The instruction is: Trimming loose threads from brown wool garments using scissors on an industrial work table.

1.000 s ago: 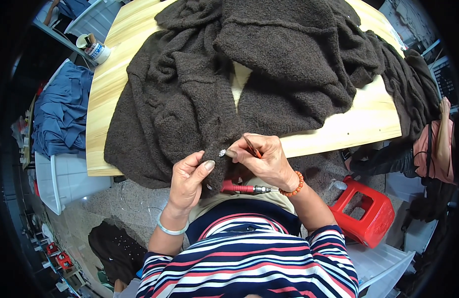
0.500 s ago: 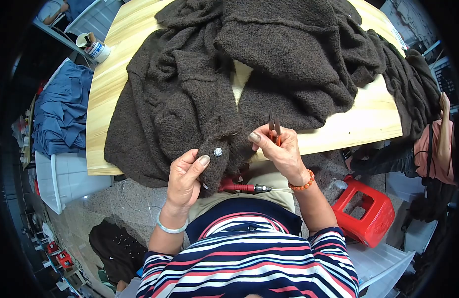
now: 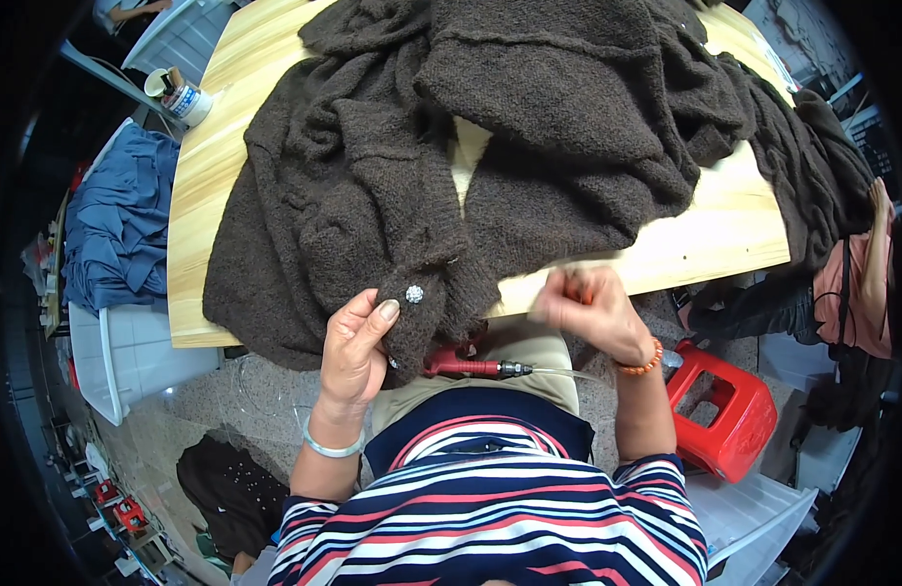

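Left hand [image 3: 355, 344]: your thumb and finger clamped on brown knit [image 3: 348, 220], draped past the surface's [image 3: 690, 244] near edge
Silver button [image 3: 415, 293]: beside your thumb; hold knit taut
Right hand [image 3: 604, 318]: fingers closed round orange tool [image 3: 580, 290], blurred

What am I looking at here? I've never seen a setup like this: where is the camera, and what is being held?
There is no machine: these are the bare hands of a person in a striped top. The view comes from a wide fisheye camera worn on the head, looking down, so straight edges bend. Dark brown knitwear lies heaped on a pale wooden table. The left hand pinches its near edge, beside a shiny round button. The right hand is apart from the cloth, gripping an orange item too blurred to identify. A red-handled tool lies by the lap.
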Motion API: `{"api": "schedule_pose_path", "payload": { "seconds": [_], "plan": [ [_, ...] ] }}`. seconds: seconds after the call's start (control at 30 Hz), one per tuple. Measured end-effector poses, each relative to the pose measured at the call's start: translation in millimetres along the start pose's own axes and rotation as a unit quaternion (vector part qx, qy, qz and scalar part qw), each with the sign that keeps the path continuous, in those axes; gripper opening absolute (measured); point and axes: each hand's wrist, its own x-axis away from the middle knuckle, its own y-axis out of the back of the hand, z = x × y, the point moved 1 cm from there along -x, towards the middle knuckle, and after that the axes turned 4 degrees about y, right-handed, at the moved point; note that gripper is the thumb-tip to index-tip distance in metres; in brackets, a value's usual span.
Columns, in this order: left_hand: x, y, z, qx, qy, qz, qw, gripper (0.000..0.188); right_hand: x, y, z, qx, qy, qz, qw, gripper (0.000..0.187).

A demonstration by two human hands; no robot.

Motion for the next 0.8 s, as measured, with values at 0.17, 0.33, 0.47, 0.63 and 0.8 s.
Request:
{"api": "schedule_pose_path", "payload": {
  "seconds": [0.17,0.33,0.47,0.63,0.8],
  "plan": [
    [-14,-6,-3,-0.028,0.009,0.016,0.999,0.016,12,-15,13,0.260,0.040,0.117,0.958,0.055],
    [-17,-16,0,-0.076,0.010,0.059,0.995,0.015,-46,-50,29,0.046,0.097,0.098,0.989,0.068],
    [-9,-4,1,-0.182,-0.014,0.033,0.983,0.016,-69,-50,1,0.010,0.039,0.155,0.987,0.022],
    [15,19,0,-0.124,0.040,0.057,0.990,0.020,-72,-38,5,-0.002,-0.002,0.036,0.999,0.016],
    [15,11,-5,-0.122,0.041,0.052,0.990,0.021,-72,-45,2,-0.013,-0.026,0.024,0.999,0.017]
  ]
}}
